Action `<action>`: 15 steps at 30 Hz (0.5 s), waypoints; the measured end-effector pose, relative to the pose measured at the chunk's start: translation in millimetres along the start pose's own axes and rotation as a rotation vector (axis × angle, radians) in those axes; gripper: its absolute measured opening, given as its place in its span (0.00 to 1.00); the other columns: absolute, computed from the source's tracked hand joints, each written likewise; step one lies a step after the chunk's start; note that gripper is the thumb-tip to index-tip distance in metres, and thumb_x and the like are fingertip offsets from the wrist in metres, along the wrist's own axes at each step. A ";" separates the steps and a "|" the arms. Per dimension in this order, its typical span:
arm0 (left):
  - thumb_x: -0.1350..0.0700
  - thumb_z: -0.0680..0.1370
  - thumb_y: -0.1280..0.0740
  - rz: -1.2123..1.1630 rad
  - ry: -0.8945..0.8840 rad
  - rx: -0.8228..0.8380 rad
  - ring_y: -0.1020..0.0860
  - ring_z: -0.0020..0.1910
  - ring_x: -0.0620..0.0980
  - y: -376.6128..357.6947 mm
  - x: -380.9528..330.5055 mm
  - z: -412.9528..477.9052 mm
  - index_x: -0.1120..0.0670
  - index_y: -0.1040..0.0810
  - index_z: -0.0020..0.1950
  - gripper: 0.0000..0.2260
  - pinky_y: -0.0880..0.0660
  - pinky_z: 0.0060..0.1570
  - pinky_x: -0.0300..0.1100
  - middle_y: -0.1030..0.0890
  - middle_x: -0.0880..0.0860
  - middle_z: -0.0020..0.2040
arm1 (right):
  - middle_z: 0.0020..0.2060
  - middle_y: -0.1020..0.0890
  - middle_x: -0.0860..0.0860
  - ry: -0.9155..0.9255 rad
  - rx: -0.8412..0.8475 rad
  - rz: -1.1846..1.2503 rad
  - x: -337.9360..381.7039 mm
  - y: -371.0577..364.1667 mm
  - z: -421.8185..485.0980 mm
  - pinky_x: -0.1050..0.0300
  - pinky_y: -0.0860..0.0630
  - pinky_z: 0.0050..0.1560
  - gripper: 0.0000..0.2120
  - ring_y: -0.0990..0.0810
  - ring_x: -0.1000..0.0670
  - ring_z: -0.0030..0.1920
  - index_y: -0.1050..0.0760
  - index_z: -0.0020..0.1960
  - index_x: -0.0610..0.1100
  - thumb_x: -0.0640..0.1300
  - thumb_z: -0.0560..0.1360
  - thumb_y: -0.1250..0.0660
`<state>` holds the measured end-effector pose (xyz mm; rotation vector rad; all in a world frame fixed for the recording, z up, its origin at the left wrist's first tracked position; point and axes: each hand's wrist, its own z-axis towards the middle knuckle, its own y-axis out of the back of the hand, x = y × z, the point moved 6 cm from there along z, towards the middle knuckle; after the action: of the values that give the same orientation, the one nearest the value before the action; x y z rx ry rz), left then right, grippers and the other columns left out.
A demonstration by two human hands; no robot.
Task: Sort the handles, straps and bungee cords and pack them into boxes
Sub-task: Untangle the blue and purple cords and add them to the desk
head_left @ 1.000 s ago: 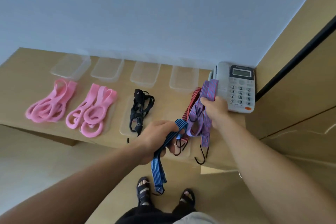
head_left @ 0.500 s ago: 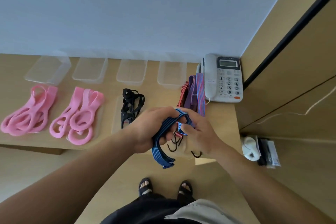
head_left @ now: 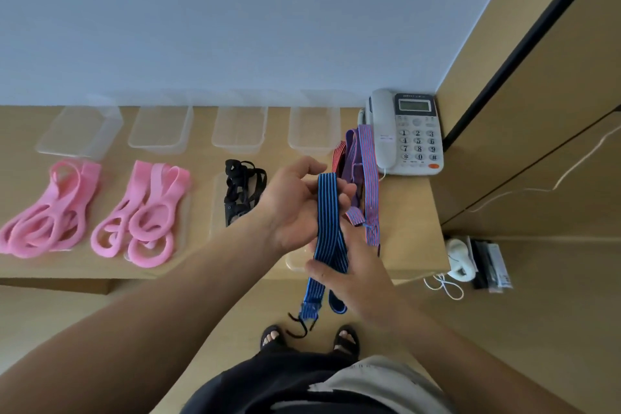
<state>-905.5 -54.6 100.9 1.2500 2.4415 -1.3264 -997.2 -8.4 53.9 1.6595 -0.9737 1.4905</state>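
Fingers (head_left: 346,194) of left hand (head_left: 294,208) curled round top fold of blue striped bungee cord (head_left: 327,212). Right hand (head_left: 356,279) pinches same cord lower down, thumb on top. Cord held above front edge of desk (head_left: 410,212); tail and black hook (head_left: 297,329) dangle over floor. Behind: red and purple cords (head_left: 368,171) beside telephone (head_left: 410,134). Leftward: black straps (head_left: 242,191), pink handles (head_left: 148,212), clear boxes (head_left: 240,131) along wall.

Only one view here: a wide-angle cam on the person's head, tilted forward and steeply down. Wall (head_left: 235,10) up top, tabletop (head_left: 410,212) mid-frame, left hand (head_left: 295,202) and right hand (head_left: 353,276) close up, feet (head_left: 274,336) straight below.
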 end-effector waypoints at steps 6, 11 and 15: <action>0.58 0.76 0.43 0.114 0.016 -0.032 0.20 0.43 0.60 18.4 0.1 18.1 0.68 0.27 0.55 0.15 0.24 0.50 0.46 0.24 0.65 0.50 | 0.36 0.20 0.51 -0.094 -0.101 -0.070 -15.9 8.3 -2.9 0.55 0.23 0.41 0.07 0.21 0.50 0.38 0.26 0.47 0.53 0.50 0.72 0.30; 0.54 0.72 0.33 0.601 -0.243 -0.205 0.19 0.50 0.54 52.5 -7.5 27.6 0.58 0.21 0.54 0.14 0.23 0.50 0.46 0.17 0.57 0.51 | 0.37 0.17 0.44 -0.143 -0.273 0.115 -24.8 34.5 10.5 0.50 0.21 0.42 0.03 0.18 0.48 0.38 0.21 0.49 0.43 0.39 0.78 0.33; 0.54 0.77 0.30 0.962 -0.203 -0.038 0.19 0.51 0.47 63.5 17.8 32.4 0.50 0.26 0.64 0.16 0.24 0.47 0.39 0.18 0.50 0.56 | 0.42 0.15 0.49 -0.161 -0.367 0.128 -26.6 55.6 38.3 0.55 0.19 0.43 0.03 0.16 0.50 0.44 0.20 0.49 0.48 0.44 0.77 0.31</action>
<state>-882.1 -49.3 31.5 1.8003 1.3596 -1.0129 -1029.4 -66.3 24.3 1.4862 -1.3731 1.1814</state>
